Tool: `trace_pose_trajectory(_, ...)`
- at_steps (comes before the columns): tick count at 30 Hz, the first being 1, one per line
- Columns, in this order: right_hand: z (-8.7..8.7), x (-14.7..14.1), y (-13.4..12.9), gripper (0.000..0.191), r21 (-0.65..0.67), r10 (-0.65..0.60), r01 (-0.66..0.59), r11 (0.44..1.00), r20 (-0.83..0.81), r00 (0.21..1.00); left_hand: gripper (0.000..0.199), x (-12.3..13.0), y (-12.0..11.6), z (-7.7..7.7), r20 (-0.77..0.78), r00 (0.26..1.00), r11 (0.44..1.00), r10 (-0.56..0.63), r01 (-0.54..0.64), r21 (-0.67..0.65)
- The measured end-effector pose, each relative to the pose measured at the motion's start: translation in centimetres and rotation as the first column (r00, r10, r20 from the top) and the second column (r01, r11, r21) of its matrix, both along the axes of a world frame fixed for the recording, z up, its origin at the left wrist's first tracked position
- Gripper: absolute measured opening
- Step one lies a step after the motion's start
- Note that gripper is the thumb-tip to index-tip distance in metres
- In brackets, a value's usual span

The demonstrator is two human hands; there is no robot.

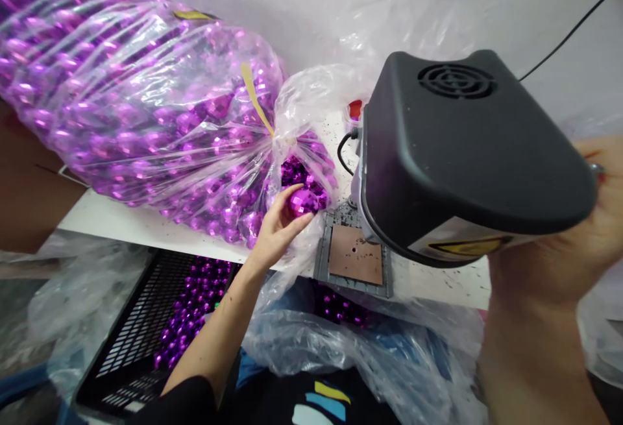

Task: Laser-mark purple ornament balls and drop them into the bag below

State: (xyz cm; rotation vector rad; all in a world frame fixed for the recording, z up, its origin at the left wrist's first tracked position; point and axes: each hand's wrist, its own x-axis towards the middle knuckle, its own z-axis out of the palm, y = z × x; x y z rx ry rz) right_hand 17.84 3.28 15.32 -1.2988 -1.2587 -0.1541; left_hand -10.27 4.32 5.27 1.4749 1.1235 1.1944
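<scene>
Purple ball: the faceted, shiny ball (304, 202) is in the left hand, at the torn-looking opening beside the gathered end of the big bag.
Left hand: it (281, 225) reaches in from below; its grip is closed to the ball's width, thumb on the near side and fingers on the far side.
Loose balls: more purple balls (294, 169) lie just behind the held one, within clear plastic.
Big bag: the clear bag (146, 113), full of purple balls, lies across the left of the white tabletop (445, 282), with a yellow strip (254, 97) near its gathered end.
Base plate: the grey metal plate (385, 287) is right of the ball, bearing a brown square board (343, 256) with a small hole and dark specks.
Machine: its black housing (467, 146), with a round vent and a yellow warning label, looms above the plate's right side.
Right hand: it (574, 250) is at the housing's right end; the housing hides its fingers, so how far its grip is closed cannot be told.
Crate: the black crate (124, 321), below the tabletop at left, holds purple balls.
</scene>
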Motion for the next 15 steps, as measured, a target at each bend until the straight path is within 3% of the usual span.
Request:
trace_pose_trajectory(1,0.1,0.0,0.2,0.038,-0.009,0.001,-0.001,1.000,-0.006,1.000,0.057,0.4,-0.8,-0.1,0.153,0.986,0.989,-0.058,0.078,-0.129)
trace_pose_trajectory(3,0.2,-0.1,0.4,0.036,-0.027,0.001,-0.001,1.000,-0.012,1.000,0.052,1.2,-1.9,-0.7,0.411,0.907,0.915,-0.095,0.243,-0.323)
trace_pose_trajectory(6,0.5,-0.3,0.5,0.036,-0.034,-0.001,0.001,0.999,-0.006,1.000,0.039,2.5,-2.5,-2.6,0.622,0.781,0.831,-0.047,0.376,-0.409)
trace_pose_trajectory(11,0.4,-0.5,0.4,0.038,-0.039,0.014,-0.014,0.999,0.014,1.000,0.038,4.3,-2.6,-4.8,0.681,0.732,0.784,0.012,0.416,-0.461)
trace_pose_trajectory(15,0.4,-0.5,0.3,0.037,-0.036,0.012,-0.012,0.999,-0.005,1.000,0.041,4.4,-3.2,-4.6,0.676,0.737,0.766,0.019,0.424,-0.484)
